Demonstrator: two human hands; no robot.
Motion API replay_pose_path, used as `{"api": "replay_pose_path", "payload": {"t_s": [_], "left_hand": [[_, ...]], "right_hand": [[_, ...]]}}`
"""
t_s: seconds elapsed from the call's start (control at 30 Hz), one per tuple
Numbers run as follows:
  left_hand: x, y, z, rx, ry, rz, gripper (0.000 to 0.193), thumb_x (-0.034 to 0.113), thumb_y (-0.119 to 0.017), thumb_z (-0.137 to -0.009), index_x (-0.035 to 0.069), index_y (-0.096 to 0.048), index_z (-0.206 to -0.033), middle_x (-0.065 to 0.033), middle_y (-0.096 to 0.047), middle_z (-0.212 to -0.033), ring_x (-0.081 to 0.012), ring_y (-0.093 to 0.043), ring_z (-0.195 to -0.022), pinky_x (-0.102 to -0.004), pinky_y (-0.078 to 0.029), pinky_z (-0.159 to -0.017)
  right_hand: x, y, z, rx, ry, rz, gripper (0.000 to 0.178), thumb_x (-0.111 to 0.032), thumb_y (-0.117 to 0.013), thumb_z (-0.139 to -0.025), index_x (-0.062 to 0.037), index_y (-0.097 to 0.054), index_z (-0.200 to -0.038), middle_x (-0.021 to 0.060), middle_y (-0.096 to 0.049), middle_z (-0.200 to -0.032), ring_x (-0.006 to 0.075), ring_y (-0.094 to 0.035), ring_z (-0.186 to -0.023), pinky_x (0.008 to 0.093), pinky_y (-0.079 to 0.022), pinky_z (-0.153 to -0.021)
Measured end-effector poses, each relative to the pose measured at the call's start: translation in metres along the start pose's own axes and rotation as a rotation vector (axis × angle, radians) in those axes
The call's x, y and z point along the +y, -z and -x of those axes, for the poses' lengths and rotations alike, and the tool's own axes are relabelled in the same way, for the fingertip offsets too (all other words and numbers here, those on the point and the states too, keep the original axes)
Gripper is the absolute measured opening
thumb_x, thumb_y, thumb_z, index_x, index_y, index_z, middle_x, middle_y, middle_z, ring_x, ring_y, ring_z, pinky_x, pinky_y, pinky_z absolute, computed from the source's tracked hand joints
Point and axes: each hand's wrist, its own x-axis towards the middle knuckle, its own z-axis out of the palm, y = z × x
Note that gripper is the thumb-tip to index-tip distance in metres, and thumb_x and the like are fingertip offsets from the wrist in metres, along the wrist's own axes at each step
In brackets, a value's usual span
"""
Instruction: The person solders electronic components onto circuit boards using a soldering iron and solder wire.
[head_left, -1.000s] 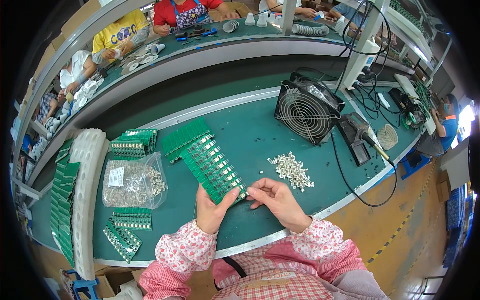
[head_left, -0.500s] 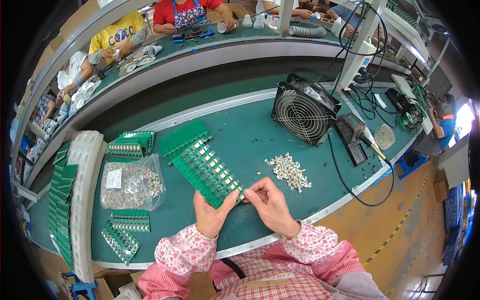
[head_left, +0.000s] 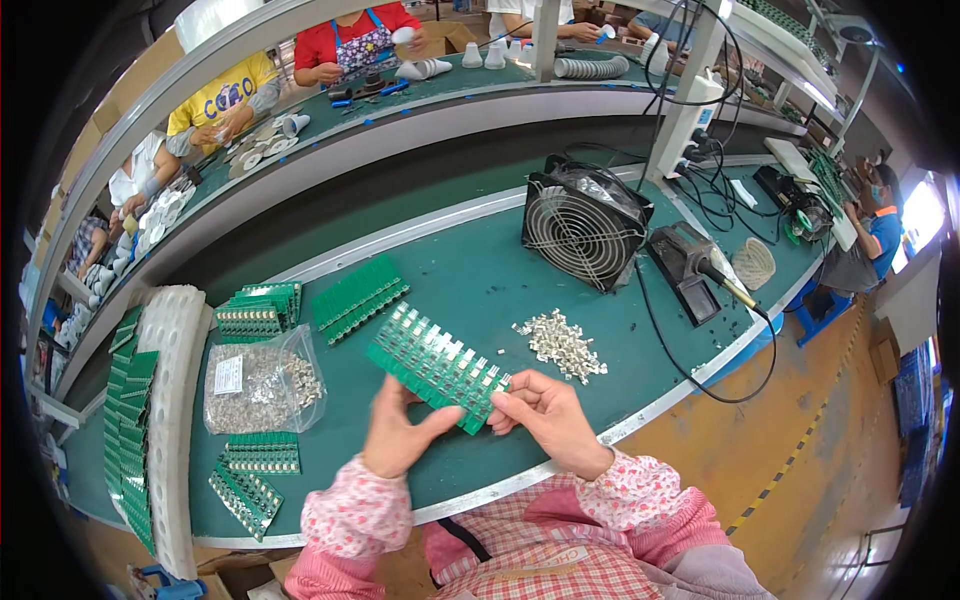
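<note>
Between my two hands a green circuit board panel (head_left: pixel 430 358) is held tilted above the bench; a row of small white connectors runs along it. My left hand (head_left: pixel 405 425) grips its near left edge, thumb on top. At the panel's right end, the fingers and thumb of my right hand (head_left: pixel 540 408) are closed on its corner. Just beyond lies a stack of green circuit board panels (head_left: pixel 360 298). Right of the held panel is a loose pile of small white connectors (head_left: pixel 562 345). A clear plastic bag (head_left: pixel 262 382) of such connectors lies to the left.
A black fan (head_left: pixel 585 225) stands at the back, beside a soldering iron (head_left: pixel 722 278) in its holder with a trailing cord. Further panels (head_left: pixel 245 490) lie at left, near a white foam strip (head_left: pixel 168 430). Co-workers sit across a second bench (head_left: pixel 430 105).
The panel has turned flatter and come away from the stack behind it. My left hand has shifted left along its edge. The whole view has shifted slightly.
</note>
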Motion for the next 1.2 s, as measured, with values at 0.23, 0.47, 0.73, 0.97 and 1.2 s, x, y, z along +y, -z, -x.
{"api": "replay_pose_path", "payload": {"t_s": [0.23,0.47,0.73,0.97,1.2], "left_hand": [[0.023,0.066,0.028,0.390,-0.091,-0.412,0.035,0.008,-0.078,-0.069,0.007,-0.056,-0.096,-0.0065,-0.057,-0.102,-0.0187,-0.054,-0.101,-0.0308,-0.042,-0.086],[0.060,-0.017,-0.003,-0.246,-0.563,-1.049,0.044,0.032,-0.082,-0.065,0.011,-0.062,-0.099,-0.0024,-0.065,-0.095,-0.0196,-0.061,-0.096,-0.0433,-0.031,-0.099],[0.049,-0.026,0.009,-0.341,-0.440,-1.026,0.019,0.022,-0.077,-0.072,0.011,-0.063,-0.080,0.0020,-0.064,-0.070,-0.0151,-0.062,-0.067,-0.0410,-0.035,-0.093],[0.047,-0.028,0.020,-0.289,-0.512,-1.011,0.017,0.021,-0.077,-0.073,0.011,-0.063,-0.078,0.0023,-0.065,-0.072,-0.0131,-0.062,-0.067,-0.0414,-0.035,-0.092],[0.041,-0.027,0.022,-0.247,-0.572,-1.014,0.018,0.020,-0.078,-0.071,0.011,-0.063,-0.075,0.0027,-0.065,-0.072,-0.0129,-0.061,-0.066,-0.0413,-0.037,-0.091]], "right_hand": [[-0.023,0.038,0.023,-0.077,0.185,0.691,0.018,-0.011,-0.064,-0.087,0.0015,-0.058,-0.099,0.0084,-0.068,-0.075,0.0146,-0.066,-0.070,0.0283,-0.052,-0.067],[-0.021,0.042,0.027,-0.176,0.504,1.041,0.018,-0.008,-0.068,-0.081,-0.0026,-0.061,-0.096,0.0074,-0.064,-0.075,0.0220,-0.064,-0.069,0.0315,-0.050,-0.060],[-0.031,0.060,0.045,0.100,0.559,1.040,0.029,-0.006,-0.069,-0.079,-0.0035,-0.059,-0.106,0.0067,-0.065,-0.079,0.0159,-0.063,-0.068,0.0285,-0.051,-0.062],[-0.084,0.170,0.051,0.720,0.317,0.344,0.046,-0.030,-0.058,-0.093,-0.0015,-0.046,-0.126,0.0079,-0.062,-0.103,0.0104,-0.057,-0.084,0.0243,-0.050,-0.067],[-0.103,0.237,0.017,0.699,0.305,-0.092,0.042,-0.034,-0.056,-0.094,-0.0092,-0.049,-0.127,0.0065,-0.059,-0.113,0.0082,-0.056,-0.085,0.0225,-0.049,-0.071]]}}
